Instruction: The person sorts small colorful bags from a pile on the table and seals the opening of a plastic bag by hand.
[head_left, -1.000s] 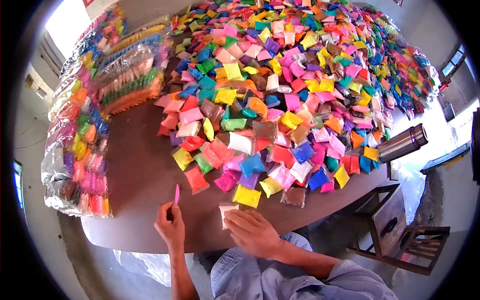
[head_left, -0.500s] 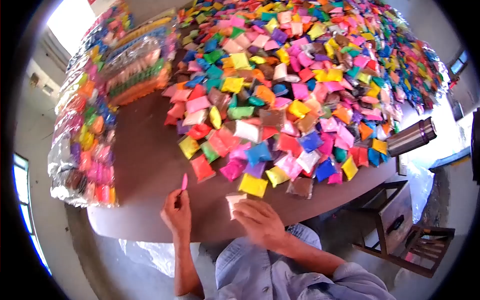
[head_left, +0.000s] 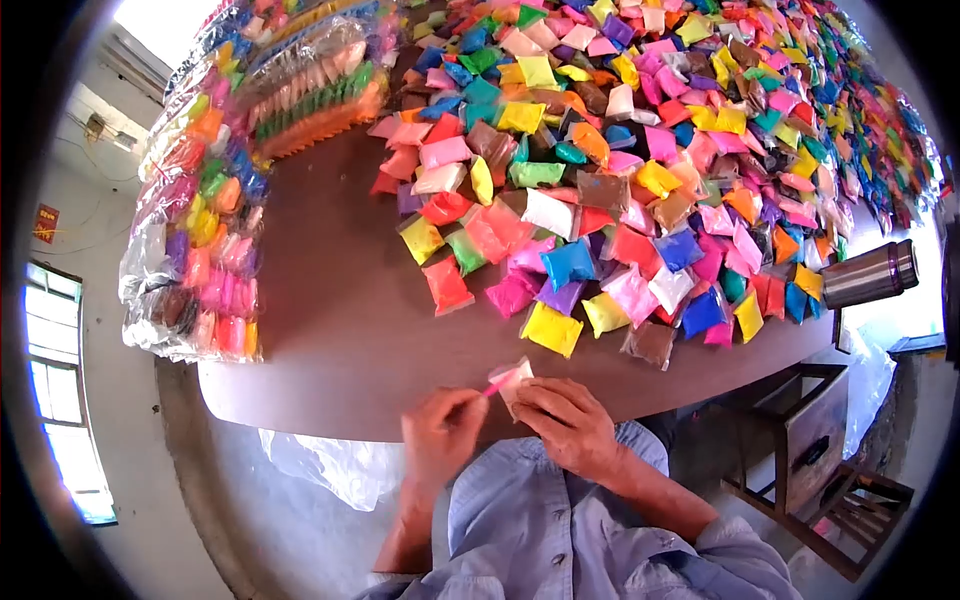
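Observation:
My left hand (head_left: 440, 428) is closed around a small pink stick-like tool (head_left: 497, 384), whose exact kind I cannot make out. Its pink end lies against a pale peach packet (head_left: 514, 384). That packet is gripped by my right hand (head_left: 572, 424), with the fingers folded over its lower part. Both hands are close together just above the table's near edge. Beyond them lies a yellow packet (head_left: 551, 330), the nearest of a large heap of colourful small packets (head_left: 600, 230).
The brown table (head_left: 320, 300) curves around in front of me. Bundled clear bags of coloured packets (head_left: 215, 250) line its left side. A metal flask (head_left: 870, 274) lies at the right edge, above a wooden stool (head_left: 815, 450). Plastic sheeting (head_left: 335, 465) is on the floor.
My left hand has moved right, bringing the pink tool against the peach packet. My right hand still holds the packet. The view has shifted, so the table appears higher and further right.

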